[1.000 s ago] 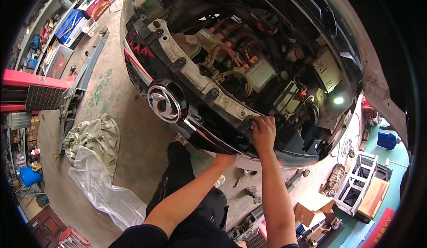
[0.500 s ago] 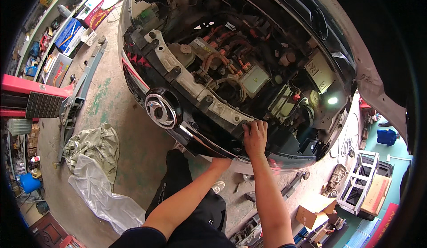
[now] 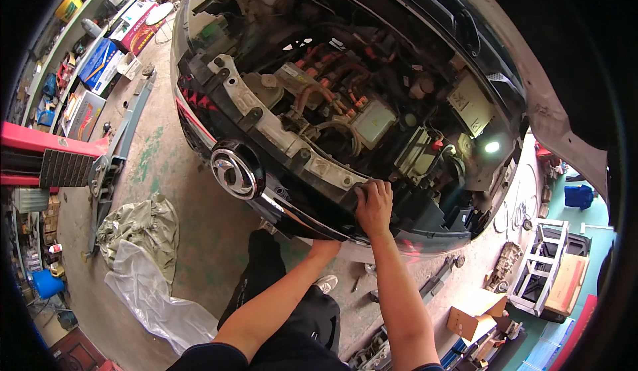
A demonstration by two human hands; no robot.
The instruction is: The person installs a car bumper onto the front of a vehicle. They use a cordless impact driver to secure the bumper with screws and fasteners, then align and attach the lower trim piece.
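— Right hand (image 3: pixel 375 206): clamped on the upper edge of a glossy black, curved, apparently plastic bumper cover (image 3: pixel 307 200). How does the left hand (image 3: pixel 327 245) stand?

— Wrist visible at the cover's near lower edge; fingers hidden beneath, so their state cannot be told.

— Position and handling of the cover?

— Centre, along the near side of a long, pale grey metal crossbar (image 3: pixel 272 131). Probably light for its breadth and springy rather than rigid; the gloss suggests a slippery, easily scratched face. Best held by its upper and lower edges, clear of the round chrome emblem (image 3: pixel 236 170) to the left.

— Containers, in descending size?

— Near right: open brown cardboard box (image 3: pixel 463 323), flaps spread, contents not discernible. Far left: blue-and-white rectangular carton (image 3: pixel 101 62), contents hidden. Farther left: small, rounded yellow tub (image 3: pixel 68 5), contents too indistinct to identify.
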